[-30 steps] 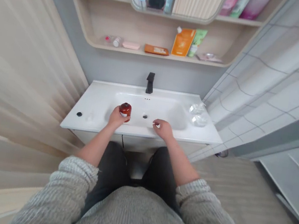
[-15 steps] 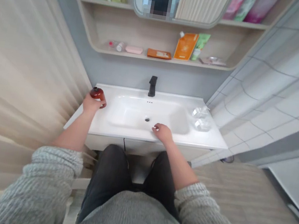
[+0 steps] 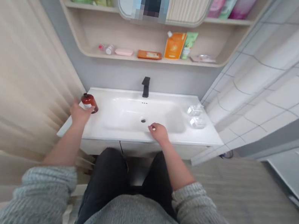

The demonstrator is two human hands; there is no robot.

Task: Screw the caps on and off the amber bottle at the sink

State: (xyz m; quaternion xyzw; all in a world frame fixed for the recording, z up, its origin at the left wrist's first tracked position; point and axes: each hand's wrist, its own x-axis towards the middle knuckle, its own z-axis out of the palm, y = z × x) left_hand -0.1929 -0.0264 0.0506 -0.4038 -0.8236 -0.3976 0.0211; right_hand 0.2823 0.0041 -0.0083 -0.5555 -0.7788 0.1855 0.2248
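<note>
A reddish-brown bottle (image 3: 94,105) with a dark top and a pale label stands at the left end of the white countertop. My left hand (image 3: 80,112) is at its near side, the thumb by the label and the blurred fingers spread off to the left of the bottle. My right hand (image 3: 159,133) hovers above the front part of the sink basin (image 3: 120,116), right of the drain (image 3: 143,120). Its fingers are curled together; something small and pale may be between them, but I cannot make it out.
A black faucet (image 3: 146,87) rises behind the basin. Clear plastic containers (image 3: 197,122) sit on the counter's right end. On the shelf above are an orange pouch (image 3: 174,46), a green tube (image 3: 189,45) and a pink case (image 3: 124,52). A beige curtain (image 3: 16,66) hangs close on the left.
The view has shifted and tilted slightly. My left hand has loosened around the bottle, its fingers now farther from the side. My right hand stays curled over the basin.
</note>
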